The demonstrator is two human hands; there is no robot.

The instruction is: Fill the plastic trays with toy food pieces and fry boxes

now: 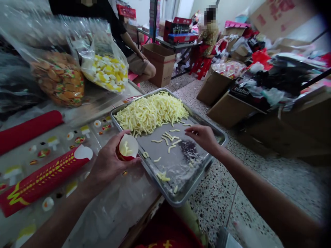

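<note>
My left hand is wrapped round a small red fry carton with a white inside, held upright beside the tray's left rim. A few pale yellow fry-shaped sticks show inside it. Over the metal tray is my right hand, its thumb and fingertips drawn together close to the tray surface. Whether they pinch a stick cannot be made out. A big heap of the same sticks fills the tray's far end, and several loose ones lie between the heap and my right hand.
On the table at left lie a long row of nested red cartons and another red stack. Behind them stand clear bags of bun-like pieces and yellow-white pieces. Two people sit beyond. Cardboard boxes crowd the floor at right.
</note>
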